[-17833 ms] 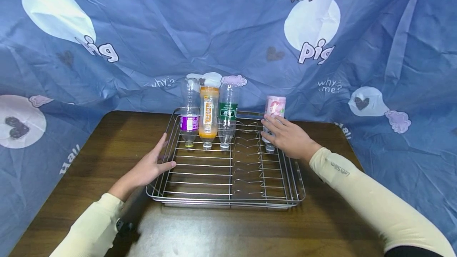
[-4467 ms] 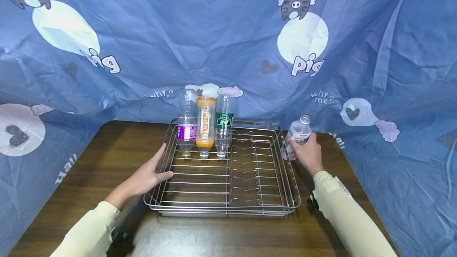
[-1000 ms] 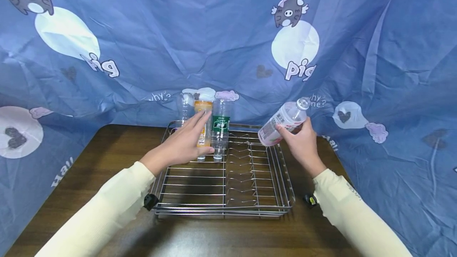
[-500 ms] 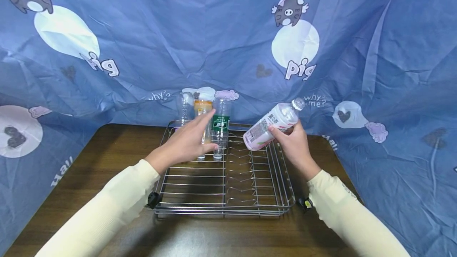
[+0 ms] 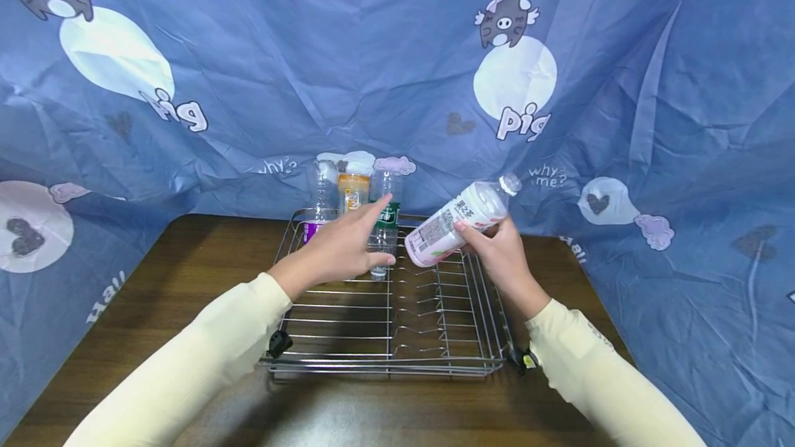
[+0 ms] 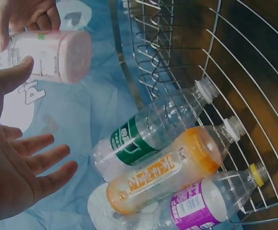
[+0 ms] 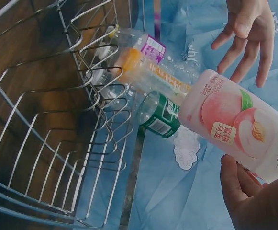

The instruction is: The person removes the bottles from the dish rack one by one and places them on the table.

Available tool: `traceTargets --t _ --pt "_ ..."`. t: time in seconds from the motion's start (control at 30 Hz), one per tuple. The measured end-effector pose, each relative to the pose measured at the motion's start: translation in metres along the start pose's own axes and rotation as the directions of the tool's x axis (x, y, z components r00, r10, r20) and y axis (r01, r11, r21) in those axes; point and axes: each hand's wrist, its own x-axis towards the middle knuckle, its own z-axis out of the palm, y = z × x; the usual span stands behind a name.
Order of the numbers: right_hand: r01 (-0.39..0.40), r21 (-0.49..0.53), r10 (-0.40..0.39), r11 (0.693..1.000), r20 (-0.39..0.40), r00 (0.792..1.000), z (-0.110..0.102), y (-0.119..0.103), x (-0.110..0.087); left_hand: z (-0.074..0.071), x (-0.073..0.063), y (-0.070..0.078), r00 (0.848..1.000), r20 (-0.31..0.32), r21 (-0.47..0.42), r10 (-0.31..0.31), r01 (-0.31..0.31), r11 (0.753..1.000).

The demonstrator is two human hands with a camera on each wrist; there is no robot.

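Inventory by kind, my own count.
I log 1 purple-labelled bottle (image 6: 192, 205), 1 orange bottle (image 6: 160, 175), 1 green-labelled bottle (image 6: 136, 142) and 1 pink peach bottle (image 5: 448, 227), total 4; my left hand (image 5: 341, 245) plus my right hand (image 5: 506, 257): 2; pale sleeves (image 5: 186, 361): 2; black wrist devices (image 5: 279, 343): 2; wire rack (image 5: 385, 368): 1; brown table (image 5: 354, 416): 1; blue backdrop (image 5: 348, 61): 1; on the stretch of it I can see, printed pigs (image 5: 506, 21): 2, printed "pig" words (image 5: 523, 122): 2.

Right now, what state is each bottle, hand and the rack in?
Purple-label bottle: upside down
Orange bottle: upside down
Green-label bottle: upside down
Wire dish rack: holding these three
Peach oolong bottle: tilted, base lower, off the rack
Left hand: fingers spread, holding nothing
Right hand: gripping the peach oolong bottle
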Motion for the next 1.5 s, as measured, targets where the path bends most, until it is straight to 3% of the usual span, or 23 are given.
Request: traceTargets --t 0.57,1.0,1.27,1.5 --pt "-0.033 0.188 0.033 0.982 0.004 0.999 0.005 0.004 -0.002 0.007 0.022 0.018 0.998 0.026 0.078 0.056 -0.058 0.995" --pt "-0.081 0.177 0.079 0.981 0.019 0.997 0.013 0.008 -0.008 0.014 0.029 0.025 0.996 0.058 0.038 0.062 -0.064 0.997" --pt "-0.081 0.181 0.073 0.980 0.048 0.996 0.020 0.011 -0.013 0.018 0.033 0.030 0.997 0.047 0.098 0.060 -0.064 0.993" --pt "-0.076 0.158 0.069 0.985 0.048 0.996 0.021 0.012 -0.015 0.023 0.035 0.032 0.995 0.061 0.056 0.077 -0.080 0.995"
